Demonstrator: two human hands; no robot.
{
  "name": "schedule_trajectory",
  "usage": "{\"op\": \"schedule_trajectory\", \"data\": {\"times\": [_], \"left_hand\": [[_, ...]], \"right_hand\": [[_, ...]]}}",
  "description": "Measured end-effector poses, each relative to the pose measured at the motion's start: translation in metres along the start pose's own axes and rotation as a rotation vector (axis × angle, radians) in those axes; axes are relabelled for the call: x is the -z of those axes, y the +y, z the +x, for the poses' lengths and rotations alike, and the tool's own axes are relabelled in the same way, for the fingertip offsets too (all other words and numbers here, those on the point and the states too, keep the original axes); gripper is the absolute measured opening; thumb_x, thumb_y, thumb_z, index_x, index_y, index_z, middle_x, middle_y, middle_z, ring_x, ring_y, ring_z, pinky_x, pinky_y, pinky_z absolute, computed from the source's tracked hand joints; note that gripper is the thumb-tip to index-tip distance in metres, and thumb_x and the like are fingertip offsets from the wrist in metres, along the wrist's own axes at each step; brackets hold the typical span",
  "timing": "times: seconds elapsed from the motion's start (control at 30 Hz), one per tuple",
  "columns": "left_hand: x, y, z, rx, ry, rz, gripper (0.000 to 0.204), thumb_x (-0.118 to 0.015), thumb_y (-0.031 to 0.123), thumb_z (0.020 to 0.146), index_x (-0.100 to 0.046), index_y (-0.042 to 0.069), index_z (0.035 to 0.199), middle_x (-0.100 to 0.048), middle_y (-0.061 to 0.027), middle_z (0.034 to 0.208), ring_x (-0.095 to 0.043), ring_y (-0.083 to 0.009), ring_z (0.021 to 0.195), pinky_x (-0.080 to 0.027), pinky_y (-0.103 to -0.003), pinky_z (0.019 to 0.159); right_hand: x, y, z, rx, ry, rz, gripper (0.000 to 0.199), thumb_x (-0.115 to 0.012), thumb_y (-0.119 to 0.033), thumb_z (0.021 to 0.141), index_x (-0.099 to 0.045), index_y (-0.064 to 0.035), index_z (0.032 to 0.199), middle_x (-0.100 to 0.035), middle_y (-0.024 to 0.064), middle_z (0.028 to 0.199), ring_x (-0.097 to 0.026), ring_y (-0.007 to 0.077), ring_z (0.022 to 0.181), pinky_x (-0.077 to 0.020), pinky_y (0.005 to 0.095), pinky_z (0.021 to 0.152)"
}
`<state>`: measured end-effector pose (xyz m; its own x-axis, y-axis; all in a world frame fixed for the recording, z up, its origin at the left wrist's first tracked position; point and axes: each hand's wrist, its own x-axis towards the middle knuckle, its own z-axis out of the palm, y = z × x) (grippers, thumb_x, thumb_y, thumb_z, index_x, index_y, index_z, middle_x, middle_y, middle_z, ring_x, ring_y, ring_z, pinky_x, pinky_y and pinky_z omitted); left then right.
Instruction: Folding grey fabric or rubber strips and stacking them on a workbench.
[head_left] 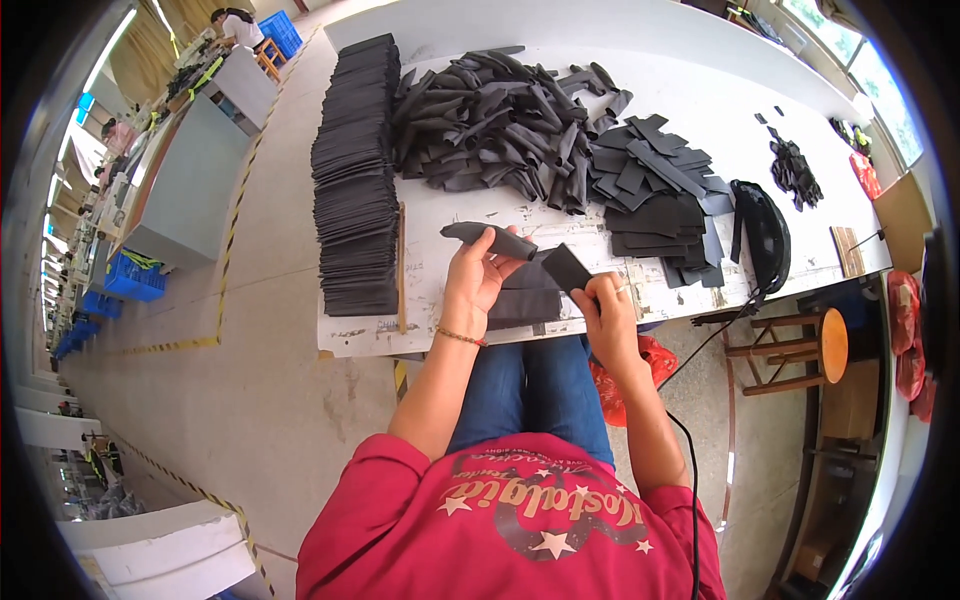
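Observation:
My left hand (476, 274) is closed round a curled dark-grey fabric sleeve (512, 244), held above the table's near edge. Between the fingers of my right hand (608, 308) is a flat black rectangular piece (566, 268), tilted, with its far end close to the sleeve's right end. Beneath both hands lie dark folded fabric pieces (528, 300) on the white table (440, 215). Beyond them spreads a loose heap of similar curled sleeves (490, 125). To its right, flat dark rectangular pieces (655, 215) lie in an overlapping pile.
A long row of tightly stacked dark pieces (355, 190) lines the table's left side, beside a thin wooden strip (402, 265). At right are a black rounded object (768, 240) with a cable, small dark scraps (793, 172) and a wooden stool (832, 345). A red bag (655, 362) sits below the table.

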<state>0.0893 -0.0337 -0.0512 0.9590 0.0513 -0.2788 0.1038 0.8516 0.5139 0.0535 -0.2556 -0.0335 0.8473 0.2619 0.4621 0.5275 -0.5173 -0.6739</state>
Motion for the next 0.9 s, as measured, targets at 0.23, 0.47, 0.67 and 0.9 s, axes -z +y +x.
{"op": "schedule_trajectory", "data": {"times": [0.23,0.47,0.67,0.9], "left_hand": [[-0.008,0.009,-0.018,-0.061,-0.073,0.071,0.026,-0.062,0.010,0.092,-0.047,0.000,0.112,-0.062,-0.0219,0.110,-0.066,-0.0394,0.097,-0.059,-0.049,0.082],[-0.009,0.008,-0.025,-0.090,-0.030,0.160,0.025,-0.066,0.009,0.090,-0.054,0.003,0.111,-0.063,-0.0168,0.108,-0.066,-0.0361,0.101,-0.059,-0.042,0.085],[-0.011,0.009,-0.027,-0.078,-0.025,0.148,0.029,-0.067,0.006,0.088,-0.049,0.001,0.111,-0.065,-0.0170,0.102,-0.068,-0.0356,0.093,-0.060,-0.044,0.080],[-0.017,0.010,-0.047,-0.017,-0.129,0.153,0.027,-0.060,0.001,0.089,-0.051,0.002,0.115,-0.065,-0.0174,0.102,-0.067,-0.0352,0.093,-0.059,-0.047,0.080]], "right_hand": [[0.005,-0.028,-0.012,-0.038,-0.116,0.009,0.029,-0.071,-0.011,0.083,-0.045,-0.0023,0.089,-0.049,0.0154,0.087,-0.050,0.0356,0.081,-0.0416,0.0441,0.069],[0.009,-0.039,-0.009,-0.107,0.027,0.162,0.041,-0.071,-0.015,0.084,-0.053,0.0006,0.118,-0.056,0.0184,0.102,-0.052,0.0366,0.096,-0.0445,0.0418,0.083],[0.011,-0.039,-0.012,-0.023,-0.078,0.070,0.047,-0.070,-0.011,0.084,-0.055,-0.0001,0.128,-0.056,0.0163,0.110,-0.053,0.0297,0.105,-0.0430,0.0349,0.093],[0.009,-0.038,-0.012,-0.195,-0.045,0.320,0.044,-0.067,-0.013,0.089,-0.051,-0.0014,0.128,-0.059,0.0152,0.102,-0.059,0.0259,0.093,-0.0476,0.0349,0.085]]}}
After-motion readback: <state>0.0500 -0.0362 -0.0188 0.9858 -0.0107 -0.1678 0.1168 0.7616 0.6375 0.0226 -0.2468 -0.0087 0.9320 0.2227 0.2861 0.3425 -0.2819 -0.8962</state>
